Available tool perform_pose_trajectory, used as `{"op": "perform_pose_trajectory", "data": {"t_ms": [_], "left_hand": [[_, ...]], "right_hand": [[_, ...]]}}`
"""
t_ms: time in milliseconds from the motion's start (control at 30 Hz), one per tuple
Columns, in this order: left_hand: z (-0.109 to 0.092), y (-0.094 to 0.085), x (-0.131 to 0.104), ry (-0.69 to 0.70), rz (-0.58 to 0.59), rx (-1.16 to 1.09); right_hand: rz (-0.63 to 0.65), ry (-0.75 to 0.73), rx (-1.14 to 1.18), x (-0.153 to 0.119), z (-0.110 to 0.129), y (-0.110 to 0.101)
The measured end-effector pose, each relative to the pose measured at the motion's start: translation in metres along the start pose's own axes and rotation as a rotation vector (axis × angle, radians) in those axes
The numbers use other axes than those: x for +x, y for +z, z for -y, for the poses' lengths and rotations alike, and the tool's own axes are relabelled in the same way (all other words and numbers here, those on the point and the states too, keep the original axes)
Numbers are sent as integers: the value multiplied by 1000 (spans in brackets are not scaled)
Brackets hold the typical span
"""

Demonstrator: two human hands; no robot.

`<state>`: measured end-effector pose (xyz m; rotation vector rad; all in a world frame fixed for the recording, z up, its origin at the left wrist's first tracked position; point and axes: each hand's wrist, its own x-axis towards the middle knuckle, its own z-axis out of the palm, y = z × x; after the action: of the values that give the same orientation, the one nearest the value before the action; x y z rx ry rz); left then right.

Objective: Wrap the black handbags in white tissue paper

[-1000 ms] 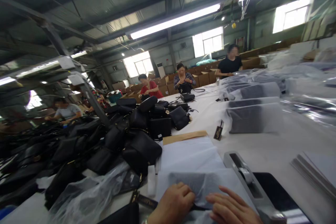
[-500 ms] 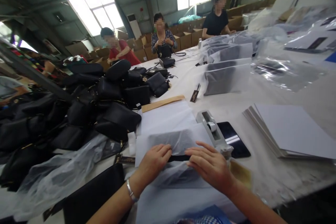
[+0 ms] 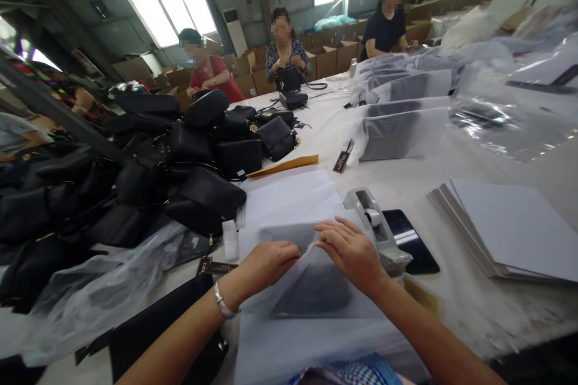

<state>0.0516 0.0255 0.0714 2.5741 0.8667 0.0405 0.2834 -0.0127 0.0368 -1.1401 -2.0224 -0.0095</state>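
In front of me a dark bag (image 3: 311, 292) shows through thin white tissue paper (image 3: 298, 340), which covers it. My left hand (image 3: 273, 261), with a silver bangle at the wrist, has its fingers closed on the tissue paper over the bag. My right hand (image 3: 347, 252) pinches a raised fold of the same paper between thumb and fingers. Beyond the hands lies a stack of white tissue sheets (image 3: 293, 192) with a brown strip (image 3: 284, 165) at its far edge. A grey tape dispenser (image 3: 374, 228) stands just right of my right hand.
Black bags (image 3: 198, 198) are heaped at the left. A black phone (image 3: 410, 240) lies beside the dispenser, and a stack of white boards (image 3: 506, 228) sits further right. Paper-wrapped bags (image 3: 401, 132) stand in a row behind. Several people work across the table, one in red (image 3: 217, 75).
The dark strip of bag between my hands is now covered by tissue paper. My right hand has moved up slightly and lifts a fold. The view has shifted a little.
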Motion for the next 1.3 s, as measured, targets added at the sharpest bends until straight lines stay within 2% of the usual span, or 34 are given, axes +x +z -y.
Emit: {"op": "perform_pose_trajectory", "data": {"t_ms": [200, 333, 500, 667, 800, 933, 1100, 1167, 1300], "left_hand": [[3, -12, -2, -116, 41, -298], [3, -9, -1, -175, 37, -477], [-3, -2, -2, -281, 132, -731], [-9, 5, -4, -276, 22, -780], [-12, 10, -6, -342, 2, -788], [-15, 7, -8, -361, -9, -745], [-15, 2, -8, -336, 69, -647], [-15, 2, -7, -397, 109, -663], [-14, 3, -5, -557, 206, -865]], "right_hand": [[85, 60, -22, 3, -14, 24], [71, 81, 0, 3, -16, 31], [58, 130, 43, -2, -22, 35], [17, 162, 104, -8, -25, 41], [-29, 171, 142, -11, -25, 45], [-66, 166, 160, -14, -27, 50], [-82, 165, 190, -16, -31, 53], [-81, 164, 203, -17, -31, 53], [-82, 177, 245, -17, -32, 53]]}}
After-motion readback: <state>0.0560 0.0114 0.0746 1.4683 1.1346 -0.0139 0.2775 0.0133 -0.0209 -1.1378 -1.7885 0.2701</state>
